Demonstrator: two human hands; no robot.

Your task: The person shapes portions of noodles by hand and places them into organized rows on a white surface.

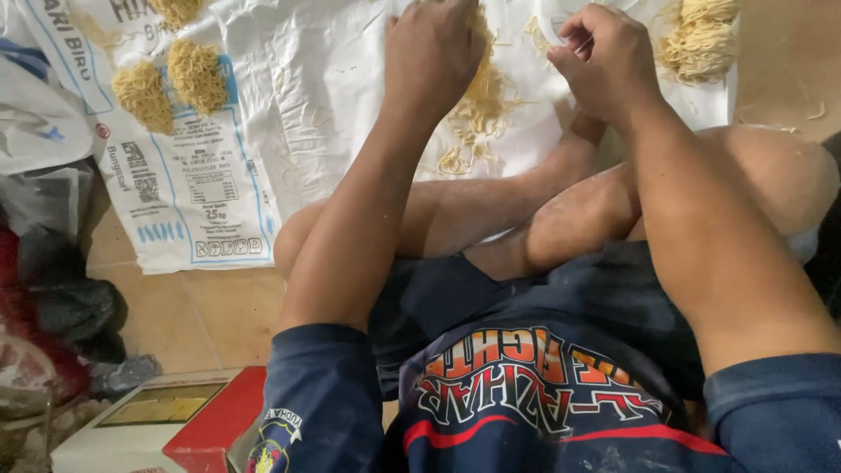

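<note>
1. We're sat cross-legged on a tan tile floor point(188, 315), looking down at our own arms & legs; dark blue shirt w/ orange-red print at bottom of view.
2. White sack point(307, 96) w/ blue printing is spread flat on the floor in front of our knees, serving as a mat.
3. Left hand point(434, 48) reaches fwd, palm down, resting on a loose pile of yellow noodles point(477, 109) in the sack's middle. Fingers curl down into the strands, back of hand to us; can't tell if they're closed on any.
4. Right hand point(604, 57) is just beside the pile, to its right, raised a bit. Fingers bunched together, thumb & forefinger pinched at the tips; something small & pale may be in the pinch, too small to be sure.
5. Hands are near each other but not touching.
6. Two round noodle nests point(171, 83) lie side by side on the sack's printed left part, well apart from the left hand; part of a third shows at the top edge.
7. Another nest heap point(701, 39) sits at the sack's far right, near the right hand.
8. Stray strands are scattered round the pile.
9. Lower left: red & white box point(166, 425); dark cloth & grey bags along the left edge.
</note>
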